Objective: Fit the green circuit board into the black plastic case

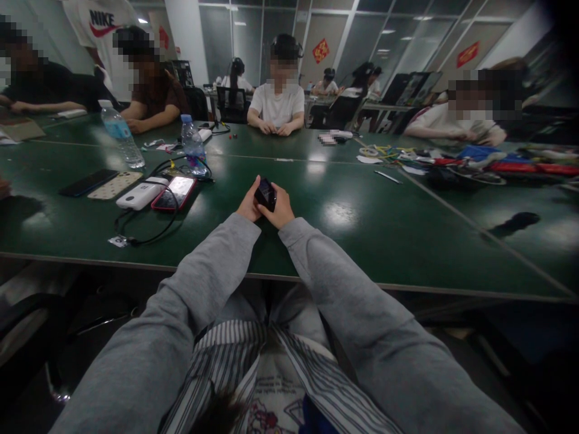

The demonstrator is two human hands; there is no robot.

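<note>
A small black box-shaped device [266, 194] is held between my two hands above the green table [362, 241]. Faint light marks, perhaps text, show on its dark upper face. My left hand [248, 204] is closed around its left side, the thumb along the edge. On the other side my right hand [282, 208] grips it, with the thumb at the near end. The fingers beneath the device are mostly hidden. Nearest on the left lies a phone in a red case [174, 193] with a lit screen, beside a white power bank [141, 193] with a black cable [158, 238].
Two more phones, one black [88, 182] and one in a patterned case [115, 185], lie to the left. Behind stand two plastic bottles [121, 135]. At right are a pen [388, 177] and a heap of cables [488, 163]. Several people sit around the table.
</note>
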